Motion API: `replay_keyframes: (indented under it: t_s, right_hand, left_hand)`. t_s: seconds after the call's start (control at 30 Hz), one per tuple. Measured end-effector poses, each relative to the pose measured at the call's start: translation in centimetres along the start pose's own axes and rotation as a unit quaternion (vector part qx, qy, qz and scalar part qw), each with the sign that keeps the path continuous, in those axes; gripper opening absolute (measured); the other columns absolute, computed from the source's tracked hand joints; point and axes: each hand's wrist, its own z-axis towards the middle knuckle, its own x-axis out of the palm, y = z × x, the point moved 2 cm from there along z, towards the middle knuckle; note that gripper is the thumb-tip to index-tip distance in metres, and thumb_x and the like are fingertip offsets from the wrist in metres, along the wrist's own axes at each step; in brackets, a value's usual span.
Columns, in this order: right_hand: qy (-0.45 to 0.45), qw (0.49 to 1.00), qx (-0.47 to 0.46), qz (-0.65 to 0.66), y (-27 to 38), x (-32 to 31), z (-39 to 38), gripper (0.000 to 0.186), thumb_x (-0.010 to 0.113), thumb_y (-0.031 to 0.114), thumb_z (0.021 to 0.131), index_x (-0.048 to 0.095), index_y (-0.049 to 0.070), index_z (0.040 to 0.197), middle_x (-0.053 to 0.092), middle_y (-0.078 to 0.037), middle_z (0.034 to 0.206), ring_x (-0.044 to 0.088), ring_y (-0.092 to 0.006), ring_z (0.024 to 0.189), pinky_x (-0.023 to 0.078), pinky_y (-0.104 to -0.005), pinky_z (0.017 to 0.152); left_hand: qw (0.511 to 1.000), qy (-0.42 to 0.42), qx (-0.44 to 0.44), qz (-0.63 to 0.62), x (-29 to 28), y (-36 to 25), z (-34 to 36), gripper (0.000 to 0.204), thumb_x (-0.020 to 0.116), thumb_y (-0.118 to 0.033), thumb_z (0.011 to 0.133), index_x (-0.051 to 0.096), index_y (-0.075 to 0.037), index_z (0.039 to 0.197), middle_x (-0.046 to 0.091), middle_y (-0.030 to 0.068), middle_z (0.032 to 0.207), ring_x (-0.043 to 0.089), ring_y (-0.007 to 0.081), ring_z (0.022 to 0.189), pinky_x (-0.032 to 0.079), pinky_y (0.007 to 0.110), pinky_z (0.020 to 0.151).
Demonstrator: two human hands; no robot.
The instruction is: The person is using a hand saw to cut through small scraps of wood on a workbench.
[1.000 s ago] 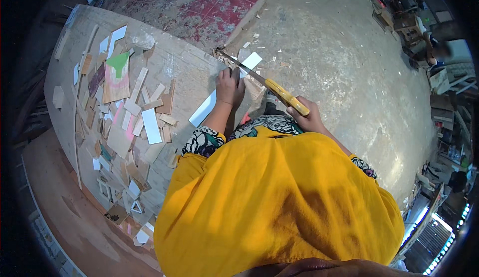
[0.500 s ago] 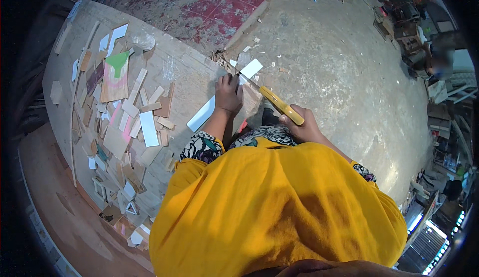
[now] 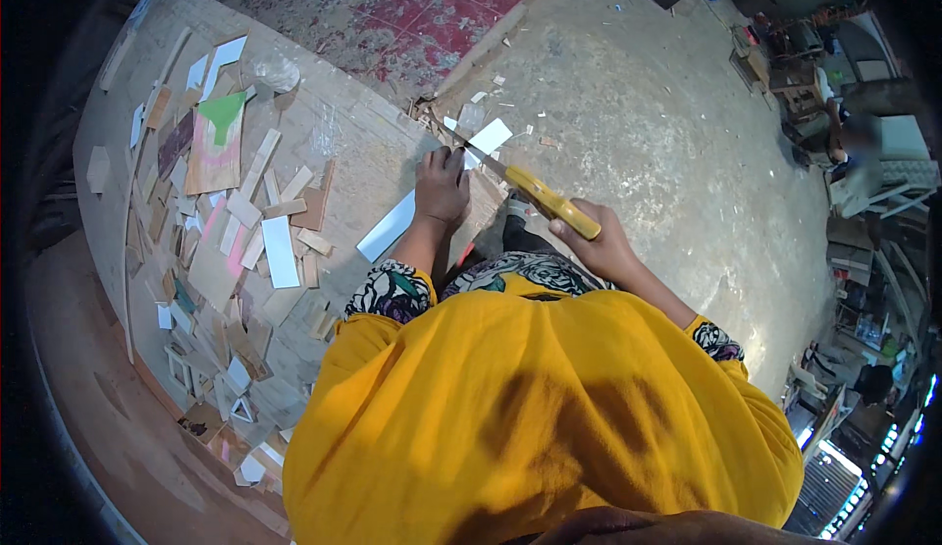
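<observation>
In my right hand [image 3: 601, 243] is a handsaw with a yellow handle [image 3: 551, 202], the fingers closed round the handle's near end. Its narrow blade [image 3: 487, 160] runs forward and left, lying across a long white strip of board [image 3: 388, 226]. My left hand [image 3: 442, 187] presses on this strip close to the blade, fingers bent over it. Part of the strip is hidden under that hand. Beyond the blade, the strip's white end [image 3: 491, 135] sticks out past the table's corner. The blade's far tip is hard to make out.
Scattered over the wooden table [image 3: 343, 84] to my left are several wood and white offcuts [image 3: 280, 251], a green-and-pink painted piece [image 3: 221, 123] and a clear plastic bag [image 3: 278, 76]. Small scraps lie on the concrete floor [image 3: 667, 133]. Another person [image 3: 856, 157] sits at the far right.
The whole view has shifted slightly, so the table sits a little further left. The saw stays across the white strip, and both hands keep their holds.
</observation>
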Motion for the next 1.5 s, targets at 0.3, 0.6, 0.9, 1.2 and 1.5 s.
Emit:
replay_keyframes:
  t_s: [0.3,0.6,0.9,1.2,1.5]
  right_hand:
    - [-0.009,0.999,-0.031,0.02,-7.4,2.2,-3.3,0.025,0.066,0.019,0.084,0.052,0.001,0.073,0.048,-0.011,0.058,0.044,-0.019,0.052,0.039,-0.0327,0.052]
    - [-0.033,0.996,-0.08,0.037,-10.2,4.7,-4.2,0.017,0.064,0.012,0.082,0.053,0.0,0.076,0.049,-0.013,0.062,0.049,-0.0284,0.053,0.039,-0.035,0.052]
    - [-0.026,0.995,-0.087,0.039,-11.9,4.7,-4.1,0.019,0.065,0.012,0.081,0.052,0.001,0.074,0.047,-0.015,0.06,0.048,-0.03,0.051,0.039,-0.0361,0.05]
    - [-0.06,0.985,-0.149,0.064,-12.2,5.2,-3.7,0.025,0.066,0.011,0.079,0.048,0.001,0.065,0.043,-0.011,0.056,0.042,-0.0244,0.046,0.033,-0.0338,0.046]
    - [-0.052,0.99,-0.126,0.038,-13.0,4.5,-3.3,0.019,0.066,0.012,0.078,0.053,0.001,0.069,0.048,-0.014,0.059,0.051,-0.0277,0.05,0.039,-0.0345,0.049]
  left_hand:
    - [1.0,-0.007,0.019,0.019,0.0,-0.3,0.4,0.031,0.063,-0.018,0.073,0.061,-0.002,0.1,0.051,0.0156,0.101,0.046,0.0352,0.096,0.04,0.043,0.085]
    - [0.997,-0.012,-0.02,0.076,0.2,-1.3,-0.1,0.032,0.062,-0.02,0.075,0.061,-0.002,0.102,0.051,0.0137,0.104,0.045,0.0336,0.099,0.038,0.044,0.084]
    - [0.996,-0.035,-0.051,0.066,0.9,-0.7,-0.4,0.036,0.065,-0.021,0.075,0.062,-0.003,0.106,0.053,0.0116,0.108,0.046,0.0323,0.102,0.039,0.043,0.087]
    - [0.993,-0.072,-0.047,0.082,1.0,-0.5,-0.6,0.032,0.066,-0.023,0.073,0.064,-0.006,0.1,0.053,0.0079,0.104,0.047,0.029,0.1,0.04,0.042,0.083]
    - [0.995,-0.045,-0.064,0.06,0.6,-1.0,-0.4,0.034,0.068,-0.019,0.072,0.063,-0.002,0.101,0.054,0.0118,0.109,0.047,0.0331,0.102,0.039,0.042,0.089]
